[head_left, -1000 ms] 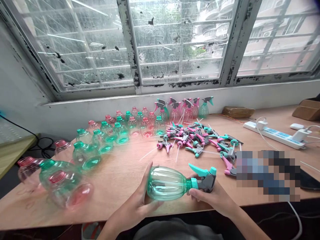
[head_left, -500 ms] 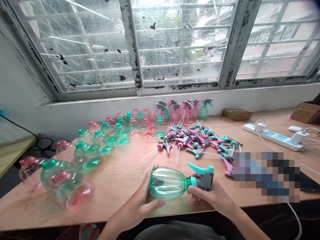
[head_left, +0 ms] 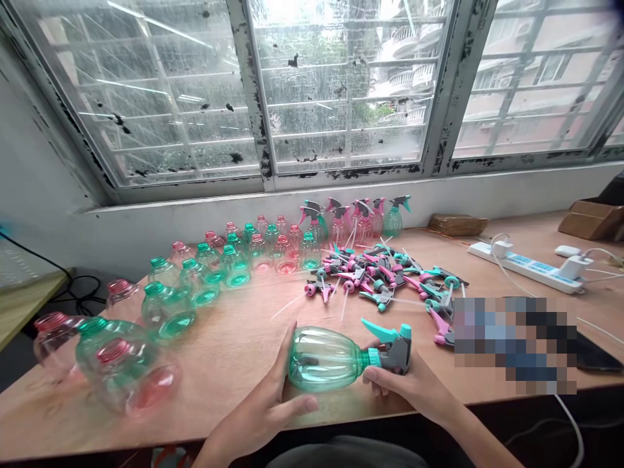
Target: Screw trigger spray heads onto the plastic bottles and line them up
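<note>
Green spray bottle [head_left: 325,359] is held sideways above the near part of a wooden table [head_left: 229,354]. The right hand [head_left: 397,383] grips its neck, by the turquoise-and-grey spray head [head_left: 400,353]. The left hand [head_left: 273,404] cups its base, thumb spread; whether the hidden fingers grip, I cannot tell. Beyond lie heaped loose spray heads [head_left: 387,268]; headless bottles [head_left: 235,268] stand leftward, and fitted bottles [head_left: 363,229] stand behind the heap.

Versus one second ago: thumb [head_left: 299,407] of my left hand [head_left: 263,400] has eased lower, its tip now showing whole below the bottle [head_left: 324,361]. My right hand [head_left: 419,383] has shifted slightly toward my left, spray head [head_left: 398,351] with it. Window [head_left: 341,97] beyond my hands sits lower in view.
</note>
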Tool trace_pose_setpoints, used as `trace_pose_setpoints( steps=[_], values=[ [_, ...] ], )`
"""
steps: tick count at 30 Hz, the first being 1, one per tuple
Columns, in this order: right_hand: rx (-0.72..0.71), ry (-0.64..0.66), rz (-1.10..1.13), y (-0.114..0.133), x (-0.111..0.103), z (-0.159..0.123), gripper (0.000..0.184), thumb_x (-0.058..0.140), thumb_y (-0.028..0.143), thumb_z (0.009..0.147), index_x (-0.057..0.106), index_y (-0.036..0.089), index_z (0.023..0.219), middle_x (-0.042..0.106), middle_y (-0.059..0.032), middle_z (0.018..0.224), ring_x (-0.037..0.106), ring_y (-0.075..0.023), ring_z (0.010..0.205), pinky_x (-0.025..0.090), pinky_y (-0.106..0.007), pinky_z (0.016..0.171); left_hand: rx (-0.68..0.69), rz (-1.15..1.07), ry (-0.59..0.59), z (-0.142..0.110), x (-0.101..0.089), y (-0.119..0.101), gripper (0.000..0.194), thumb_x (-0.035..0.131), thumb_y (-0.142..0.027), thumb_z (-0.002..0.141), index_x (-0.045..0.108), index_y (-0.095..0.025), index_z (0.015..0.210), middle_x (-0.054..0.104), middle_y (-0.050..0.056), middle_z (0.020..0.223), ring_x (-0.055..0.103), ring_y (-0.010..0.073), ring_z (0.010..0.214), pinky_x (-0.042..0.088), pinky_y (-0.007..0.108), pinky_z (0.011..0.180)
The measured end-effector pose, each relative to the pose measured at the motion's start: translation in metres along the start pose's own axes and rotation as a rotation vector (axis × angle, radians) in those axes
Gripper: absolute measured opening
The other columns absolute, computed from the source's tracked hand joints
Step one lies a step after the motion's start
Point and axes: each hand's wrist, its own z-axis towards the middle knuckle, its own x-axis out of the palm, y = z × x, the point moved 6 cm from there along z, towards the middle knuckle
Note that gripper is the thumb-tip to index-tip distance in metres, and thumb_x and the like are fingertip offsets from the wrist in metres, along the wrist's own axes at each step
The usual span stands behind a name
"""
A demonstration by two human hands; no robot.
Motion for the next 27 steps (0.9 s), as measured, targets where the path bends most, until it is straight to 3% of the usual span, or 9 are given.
trace_pose_setpoints(
  steps=[5, 12, 17, 21, 27],
  values=[
    [-0.002, 0.001, 0.006, 0.0003, 0.0011, -0.0006, 0.040, 0.083, 0.049, 0.081, 0.070, 0.017, 0.100, 0.070, 0.0005, 0.069, 0.063, -0.0172, 0.061, 0.051, -0.030, 0.062, -0.017, 0.034, -0.013, 0.0008, -0.0006, -0.0024, 0.094, 0.064, -0.046, 0.096, 0.003, -0.028, 0.165, 0.013, 0.005, 0.174, 0.008, 0.0348, 0.159, 0.008, 0.049, 0.130],
    [-0.017, -0.005, -0.002, 0.0016, 0.0017, 0.0000, 0.040, 0.083, 0.049, 0.080, 0.070, 0.017, 0.100, 0.070, 0.0006, 0.068, 0.063, -0.0172, 0.059, 0.052, -0.031, 0.060, 0.017, 0.031, 0.010, 0.0003, 0.0017, -0.0011, 0.100, 0.062, -0.038, 0.099, -0.016, -0.035, 0.161, 0.011, 0.003, 0.174, 0.009, 0.0313, 0.159, 0.009, 0.051, 0.129],
    [-0.029, -0.003, -0.003, -0.0001, 0.0018, 0.0004, 0.043, 0.082, 0.052, 0.080, 0.070, 0.018, 0.101, 0.071, 0.0003, 0.067, 0.062, -0.0172, 0.058, 0.052, -0.031, 0.059, 0.013, 0.013, 0.018, 0.0008, 0.0018, -0.0026, 0.102, 0.062, -0.040, 0.098, -0.019, -0.036, 0.160, 0.009, 0.001, 0.174, 0.014, 0.0297, 0.159, 0.008, 0.050, 0.130],
    [-0.028, 0.014, 0.003, -0.0003, 0.0023, 0.0008, 0.044, 0.082, 0.053, 0.080, 0.069, 0.017, 0.102, 0.071, -0.0001, 0.068, 0.062, -0.0166, 0.058, 0.052, -0.029, 0.059, 0.014, -0.009, 0.007, -0.0003, 0.0002, -0.0035, 0.097, 0.059, -0.050, 0.099, -0.013, -0.034, 0.162, 0.007, 0.002, 0.175, 0.011, 0.0315, 0.159, 0.005, 0.051, 0.130],
    [-0.034, 0.010, 0.037, -0.0005, 0.0028, 0.0010, 0.042, 0.084, 0.048, 0.080, 0.068, 0.016, 0.103, 0.070, 0.0007, 0.067, 0.060, -0.0151, 0.057, 0.049, -0.028, 0.058, -0.006, 0.014, -0.013, -0.0013, -0.0025, -0.0020, 0.090, 0.057, -0.056, 0.097, 0.003, -0.031, 0.165, 0.017, 0.003, 0.173, 0.010, 0.0335, 0.159, 0.008, 0.050, 0.130]
  ],
)
